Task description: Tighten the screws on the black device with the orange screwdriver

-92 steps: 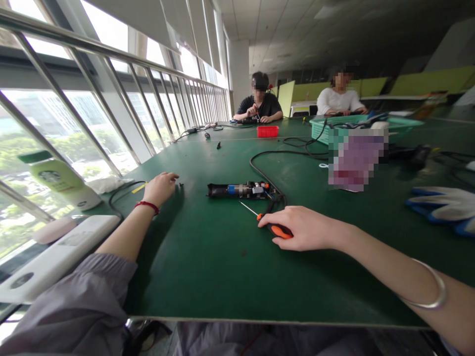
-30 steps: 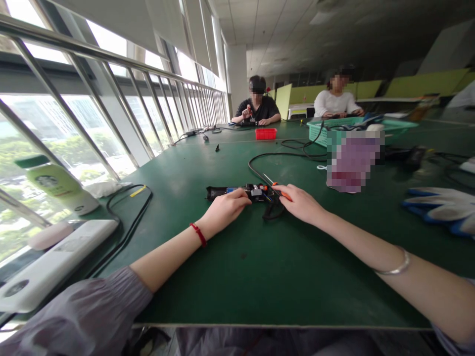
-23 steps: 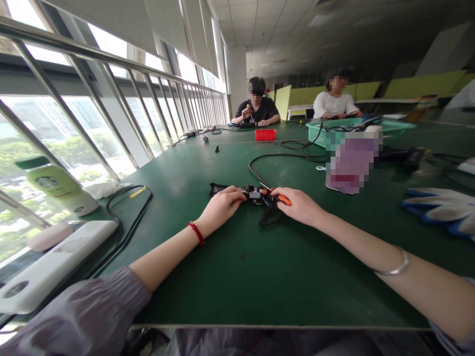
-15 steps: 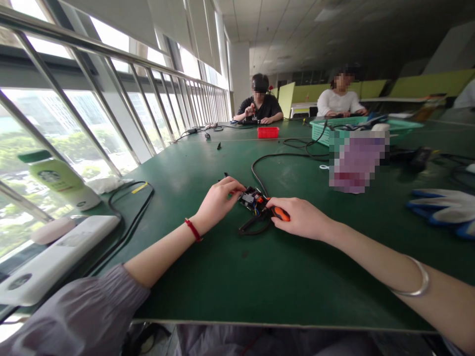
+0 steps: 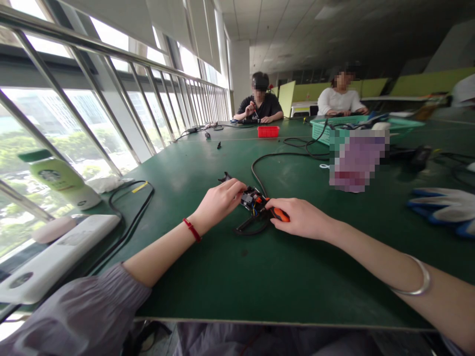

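In the middle of the green table [image 5: 230, 277] lies an opened black electrical device [image 5: 253, 199], its wires and a red-orange part exposed. My left hand [image 5: 222, 199] is closed at the device's left side, fingertips pressed on its edge. A black piece [image 5: 224, 177] sticks out behind that hand. My right hand [image 5: 299, 217] is wrapped round an orange-and-black handle [image 5: 280, 214] at the device's right side; whether the handle is a separate tool or part of the device is hidden. In front of the device is a dark looped piece [image 5: 252, 226].
A black cable [image 5: 256, 165] runs back toward a green basket [image 5: 321, 131]. Gloves [image 5: 445, 210] lie on the right. A bottle [image 5: 59, 178], a white case [image 5: 63, 252] and a cable [image 5: 148, 198] are on the left. Two people sit beyond a red box [image 5: 268, 132].
My left hand has turned slightly, and more of the black piece shows behind it. The dark looped piece has shifted a little left. My right hand keeps its grip.
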The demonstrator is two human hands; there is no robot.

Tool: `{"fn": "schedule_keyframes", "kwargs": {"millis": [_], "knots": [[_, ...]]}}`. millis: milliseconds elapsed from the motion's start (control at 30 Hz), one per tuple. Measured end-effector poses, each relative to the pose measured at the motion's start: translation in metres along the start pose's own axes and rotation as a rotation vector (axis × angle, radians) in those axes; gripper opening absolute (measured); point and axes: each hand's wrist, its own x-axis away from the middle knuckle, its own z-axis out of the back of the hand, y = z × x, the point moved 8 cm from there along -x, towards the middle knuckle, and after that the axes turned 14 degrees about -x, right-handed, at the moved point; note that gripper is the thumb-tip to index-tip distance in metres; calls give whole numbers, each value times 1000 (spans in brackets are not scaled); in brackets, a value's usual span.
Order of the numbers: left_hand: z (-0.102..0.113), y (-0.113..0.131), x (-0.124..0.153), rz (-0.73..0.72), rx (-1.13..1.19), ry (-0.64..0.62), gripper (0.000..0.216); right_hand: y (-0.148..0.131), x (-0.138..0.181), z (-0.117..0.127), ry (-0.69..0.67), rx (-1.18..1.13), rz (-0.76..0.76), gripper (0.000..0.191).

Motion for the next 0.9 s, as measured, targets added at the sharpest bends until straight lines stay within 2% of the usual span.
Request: {"fn": "schedule_keyframes", "kwargs": {"millis": [533, 733, 900], "knots": [[-3, 1, 0, -38, -41, -29, 18, 0, 1, 0, -9, -5, 7, 33], [9, 6, 1, -30, 24, 84, 18, 0, 1, -1, -21, 18, 2, 35], [5, 19, 2, -69, 153, 4, 17, -1, 0, -2, -16, 16, 12, 33]]}}
